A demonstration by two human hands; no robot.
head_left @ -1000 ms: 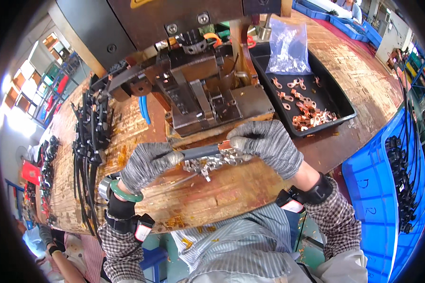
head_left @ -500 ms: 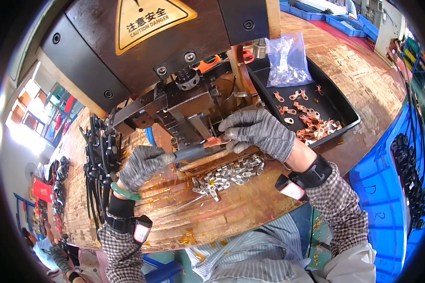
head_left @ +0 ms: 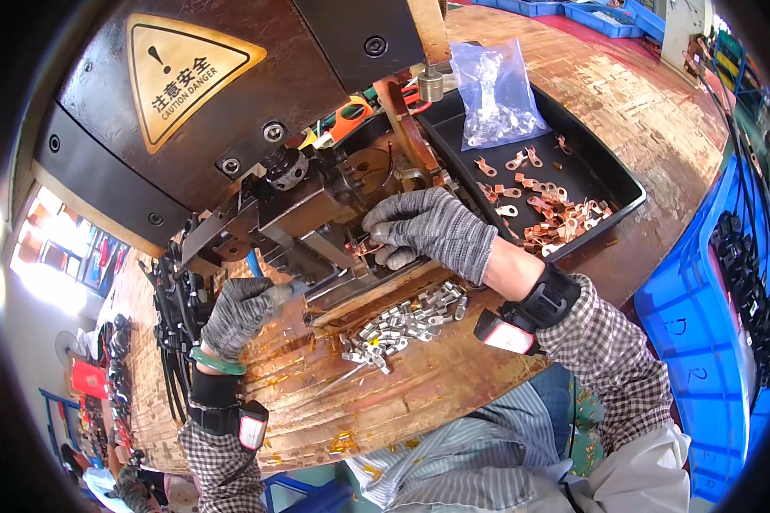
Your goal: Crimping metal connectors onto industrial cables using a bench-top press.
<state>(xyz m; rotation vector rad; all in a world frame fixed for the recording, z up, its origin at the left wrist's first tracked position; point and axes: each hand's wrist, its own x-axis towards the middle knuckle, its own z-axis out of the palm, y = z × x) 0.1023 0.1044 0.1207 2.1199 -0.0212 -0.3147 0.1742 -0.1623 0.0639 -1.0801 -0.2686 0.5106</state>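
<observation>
My left hand (head_left: 244,316), in a grey knit glove, is closed around a dark cable (head_left: 315,284), blurred, that runs right toward the die of a dark press (head_left: 304,218). My right hand (head_left: 432,232), gloved alike, pinches a copper terminal lug (head_left: 364,248) at the cable's right end, close against the press tooling. Its fingertips partly hide the lug. Whether the lug sits inside the die, I cannot tell. Just in front of the tooling lies a heap of silvery terminal lugs (head_left: 406,325) on the worn wooden bench (head_left: 385,410).
A black tray (head_left: 612,227) at the right holds loose copper lugs (head_left: 565,214) and a clear bag (head_left: 500,98) of silvery parts. Black cables (head_left: 173,325) bundle at the left. A blue crate (head_left: 680,342) stands beyond the bench's right edge. Orange-handled scissors (head_left: 349,118) lie behind the press.
The view has shifted, so the press appears farther left and lower. Both hands have brought the cable and copper lug in closer to the press tooling.
</observation>
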